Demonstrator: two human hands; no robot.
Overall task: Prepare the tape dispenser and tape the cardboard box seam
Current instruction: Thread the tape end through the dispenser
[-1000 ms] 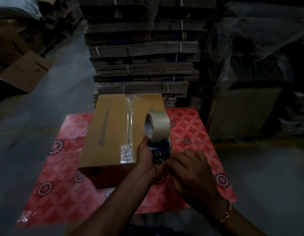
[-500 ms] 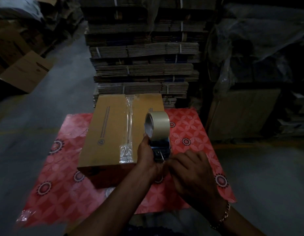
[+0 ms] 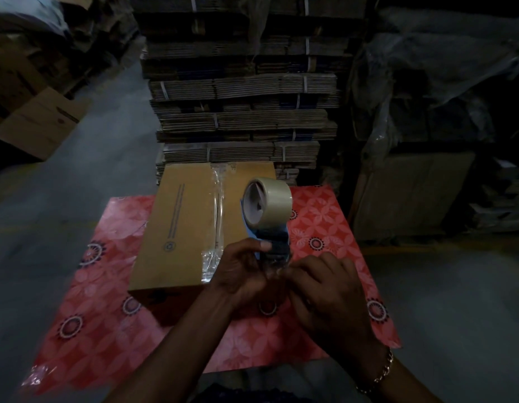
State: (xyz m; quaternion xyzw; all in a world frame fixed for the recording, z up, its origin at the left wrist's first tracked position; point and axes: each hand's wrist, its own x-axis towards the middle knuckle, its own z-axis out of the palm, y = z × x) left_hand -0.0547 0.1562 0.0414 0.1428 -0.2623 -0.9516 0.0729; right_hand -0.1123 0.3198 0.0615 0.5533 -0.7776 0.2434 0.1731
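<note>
Over the near right part of the red patterned cloth (image 3: 319,216), the left hand (image 3: 241,274) is holding the tape dispenser (image 3: 274,245) upright, its fingers curled closed around the blue frame just below the tape roll (image 3: 267,202) and the thumb pressing against the frame's left face. The roll is sitting at the top of the dispenser, its open core facing the camera and to the left. The right hand (image 3: 325,289) is meeting the dispenser from the right, its fingertips (image 3: 284,270) pinching together at the lower front of the frame, right beside the left hand's fingers; what they are pinching is too dark and small to tell, so whether a tape end is between them cannot be told. A chain bracelet (image 3: 380,373) is hanging on the right wrist.

The cardboard box (image 3: 188,228) is lying flat on the cloth, toward its left and far side, its near edge just beside the left hand and wrist. A strip of clear tape (image 3: 217,216) is running along the box's top from the far edge toward the near edge, wrinkling into a shiny patch near the near edge. The dispenser is standing apart from the box top, above its near right corner. Behind the cloth's far edge, a stack of flattened cartons (image 3: 241,112) is rising in strapped bundles.
</note>
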